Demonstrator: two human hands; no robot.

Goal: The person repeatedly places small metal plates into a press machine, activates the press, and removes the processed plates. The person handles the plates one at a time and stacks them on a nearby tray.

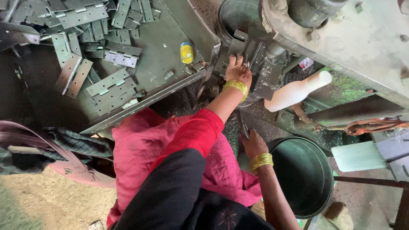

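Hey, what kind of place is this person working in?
Most likely a small metalworking workshop. A heap of flat metal hinges covers the steel bench, the left hand rests at a heavy machine, and the right hand sits beside a dark metal bucket.

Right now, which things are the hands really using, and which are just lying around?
In use: left hand on a metal piece at the machine; right hand on a lever.

Lying about: hinge pile, yellow tin, white bottle, dark bucket.

Loose metal hinges (111, 83) on a tray (168, 51) — yellow-capped spool (186, 52), white bottle (297, 90).
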